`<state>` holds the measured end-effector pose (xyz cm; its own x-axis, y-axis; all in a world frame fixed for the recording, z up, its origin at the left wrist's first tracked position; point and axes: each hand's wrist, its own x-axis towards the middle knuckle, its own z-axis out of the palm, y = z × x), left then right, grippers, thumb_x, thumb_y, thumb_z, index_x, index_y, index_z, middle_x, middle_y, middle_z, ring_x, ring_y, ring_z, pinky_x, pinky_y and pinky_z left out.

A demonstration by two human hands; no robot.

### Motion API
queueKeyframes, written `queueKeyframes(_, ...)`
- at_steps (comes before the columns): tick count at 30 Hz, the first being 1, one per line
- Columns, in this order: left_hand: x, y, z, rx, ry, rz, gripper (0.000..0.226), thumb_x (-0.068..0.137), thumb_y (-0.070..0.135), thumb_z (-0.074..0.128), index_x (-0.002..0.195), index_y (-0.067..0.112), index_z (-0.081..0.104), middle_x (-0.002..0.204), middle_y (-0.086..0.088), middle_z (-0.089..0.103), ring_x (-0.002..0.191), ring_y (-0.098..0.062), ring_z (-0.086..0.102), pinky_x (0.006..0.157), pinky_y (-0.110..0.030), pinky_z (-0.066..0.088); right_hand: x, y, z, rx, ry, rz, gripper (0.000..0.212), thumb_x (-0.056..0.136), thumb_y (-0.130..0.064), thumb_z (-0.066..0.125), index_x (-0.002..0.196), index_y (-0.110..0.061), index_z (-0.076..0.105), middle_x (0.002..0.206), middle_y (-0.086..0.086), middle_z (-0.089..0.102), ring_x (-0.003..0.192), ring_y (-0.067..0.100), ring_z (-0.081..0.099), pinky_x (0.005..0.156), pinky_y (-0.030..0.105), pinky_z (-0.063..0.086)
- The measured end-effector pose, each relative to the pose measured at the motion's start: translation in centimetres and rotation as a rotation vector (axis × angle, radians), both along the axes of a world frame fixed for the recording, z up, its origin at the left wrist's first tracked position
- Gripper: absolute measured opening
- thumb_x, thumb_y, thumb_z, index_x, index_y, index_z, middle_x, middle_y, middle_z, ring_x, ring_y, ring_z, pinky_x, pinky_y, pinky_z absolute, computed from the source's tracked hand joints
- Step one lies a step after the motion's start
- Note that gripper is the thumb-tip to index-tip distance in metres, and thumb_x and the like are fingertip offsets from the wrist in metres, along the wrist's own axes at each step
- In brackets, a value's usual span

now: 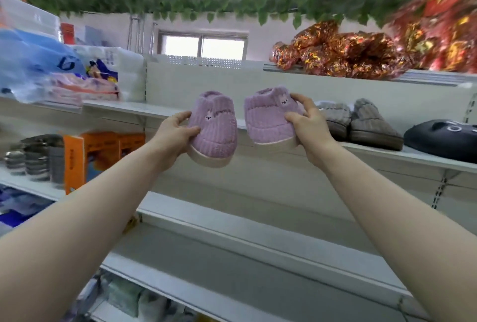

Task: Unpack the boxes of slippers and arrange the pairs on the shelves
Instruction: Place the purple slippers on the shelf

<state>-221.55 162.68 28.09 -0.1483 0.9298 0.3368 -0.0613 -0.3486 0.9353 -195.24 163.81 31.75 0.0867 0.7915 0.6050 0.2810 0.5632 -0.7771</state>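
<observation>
Placement looks in hand: L hand (173,133) pinches left slipper (215,128), R hand (308,125) right slipper (268,119) (thumbs and fingers curled round the purple uppers), both held before mid shelf (124,108); next needs them set level, side by side, beside grey pair (361,124).

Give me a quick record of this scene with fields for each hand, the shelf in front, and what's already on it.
left hand: grips first purple slipper
right hand: grips second purple slipper
placement: both held in air, not yet on shelf
shelf: grey slipper pair and black slipper stand right of the hands
</observation>
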Motion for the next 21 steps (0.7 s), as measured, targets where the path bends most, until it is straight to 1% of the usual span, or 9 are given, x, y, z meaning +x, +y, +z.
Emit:
queueKeyframes(4, 0.0, 3.7, 1.7, 0.0, 0.03, 0.03, 0.045, 0.095, -0.006, 0.046, 0.138, 0.009, 0.046, 0.11, -0.008, 0.058, 0.07, -0.008, 0.057, 0.044, -0.012, 0.047, -2.4, 3.4, 2.0, -0.071, -0.026, -0.079, 0.048, 0.087, -0.023, 0.048, 0.134, -0.035, 0.05, 0.123, 0.0, 0.055, 0.108, 0.021, 0.059, 0.096, 0.042, 0.053)
queueKeyframes(7, 0.3, 6.5, 2.9, -0.039, 0.011, 0.041, 0.03, 0.095, -0.007, 0.044, 0.112, 0.015, 0.057, 0.099, -0.005, 0.062, 0.061, -0.008, 0.058, 0.039, -0.012, 0.044, -3.0, 6.2, 2.7, -0.14, -0.199, -0.127, 0.051, 0.086, -0.039, 0.044, 0.136, -0.028, 0.051, 0.13, 0.002, 0.057, 0.12, 0.025, 0.055, 0.107, 0.043, 0.043)
queueKeyframes(8, 0.4, 7.5, 3.2, -0.062, 0.013, 0.044, 0.028, 0.095, -0.006, 0.043, 0.105, 0.014, 0.059, 0.096, -0.004, 0.063, 0.06, -0.008, 0.06, 0.04, -0.013, 0.046, -2.9, 6.5, 2.9, -0.136, -0.293, -0.165, 0.045, 0.094, -0.035, 0.042, 0.136, -0.023, 0.054, 0.13, 0.003, 0.058, 0.124, 0.026, 0.052, 0.109, 0.037, 0.039)
queueKeyframes(10, 0.6, 9.4, 3.8, -0.097, 0.05, 0.042, 0.029, 0.095, -0.002, 0.043, 0.114, 0.012, 0.06, 0.098, -0.005, 0.065, 0.067, -0.01, 0.059, 0.045, -0.016, 0.047, -2.6, 6.8, 3.0, -0.051, -0.445, -0.254, 0.038, 0.104, -0.024, 0.037, 0.132, -0.015, 0.06, 0.136, 0.011, 0.058, 0.127, 0.027, 0.049, 0.1, 0.024, 0.034)
queueKeyframes(12, 0.9, 10.7, 4.5, -0.112, 0.072, 0.027, 0.032, 0.095, 0.001, 0.044, 0.123, 0.009, 0.057, 0.104, -0.006, 0.065, 0.073, -0.011, 0.058, 0.05, -0.019, 0.048, -2.5, 6.2, 2.5, 0.009, -0.521, -0.213, 0.035, 0.104, -0.029, 0.04, 0.129, -0.019, 0.063, 0.135, 0.011, 0.058, 0.127, 0.024, 0.048, 0.089, 0.017, 0.031)
queueKeyframes(15, 1.4, 12.3, 5.5, -0.067, 0.154, 0.082, 0.026, 0.087, 0.014, 0.051, 0.111, 0.007, 0.061, 0.093, -0.012, 0.063, 0.077, -0.022, 0.059, 0.049, -0.023, 0.048, -2.4, 5.5, 0.7, 0.116, -0.729, -0.188, 0.048, 0.092, -0.057, 0.052, 0.133, -0.032, 0.059, 0.136, 0.006, 0.049, 0.132, 0.018, 0.041, 0.105, 0.019, 0.026)
queueKeyframes(16, 1.5, 13.1, 5.8, -0.041, 0.227, 0.138, 0.032, 0.083, 0.023, 0.051, 0.106, 0.004, 0.064, 0.094, -0.021, 0.063, 0.084, -0.029, 0.061, 0.058, -0.03, 0.05, -2.3, 5.6, 0.2, 0.153, -0.786, -0.216, 0.056, 0.086, -0.064, 0.052, 0.133, -0.034, 0.057, 0.136, 0.005, 0.048, 0.133, 0.019, 0.039, 0.111, 0.024, 0.026)
queueKeyframes(18, 2.0, 13.8, 6.4, -0.001, 0.414, 0.271, 0.046, 0.093, 0.037, 0.046, 0.104, -0.005, 0.063, 0.112, -0.031, 0.061, 0.107, -0.04, 0.058, 0.085, -0.041, 0.047, -2.0, 6.0, 0.1, 0.18, -0.805, -0.246, 0.063, 0.08, -0.069, 0.047, 0.132, -0.035, 0.057, 0.135, 0.004, 0.049, 0.135, 0.021, 0.038, 0.114, 0.031, 0.028)
queueKeyframes(21, 2.8, 12.1, 6.4, 0.054, 0.741, 0.329, 0.067, 0.093, 0.065, 0.034, 0.125, 0.013, 0.061, 0.131, -0.018, 0.058, 0.123, -0.033, 0.051, 0.1, -0.036, 0.038, -1.6, 7.4, 0.5, 0.145, -0.826, -0.265, 0.053, 0.089, -0.062, 0.05, 0.133, -0.033, 0.056, 0.131, 0.005, 0.052, 0.132, 0.024, 0.041, 0.112, 0.033, 0.031)
